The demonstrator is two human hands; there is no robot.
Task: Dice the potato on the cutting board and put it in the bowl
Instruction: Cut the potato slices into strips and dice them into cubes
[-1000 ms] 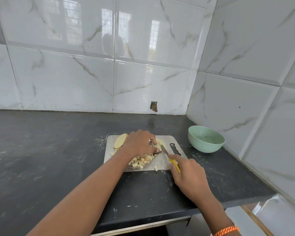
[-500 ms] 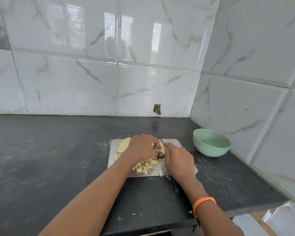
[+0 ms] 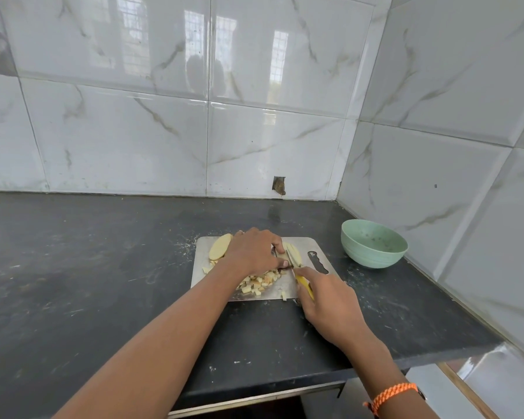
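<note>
The left hand (image 3: 254,252) presses curled fingers on the potato strips (image 3: 294,253) on the cutting board (image 3: 310,244); the right hand (image 3: 330,303) grips the knife (image 3: 303,282); cut slowly, fingertips tucked back; the bowl (image 3: 372,247) waits far right.

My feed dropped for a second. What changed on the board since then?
The right hand drew back toward the near edge with the knife, after being up against the potato strips half a second ago. The left hand still holds the strips. The dice pile, board and bowl stayed put.
</note>
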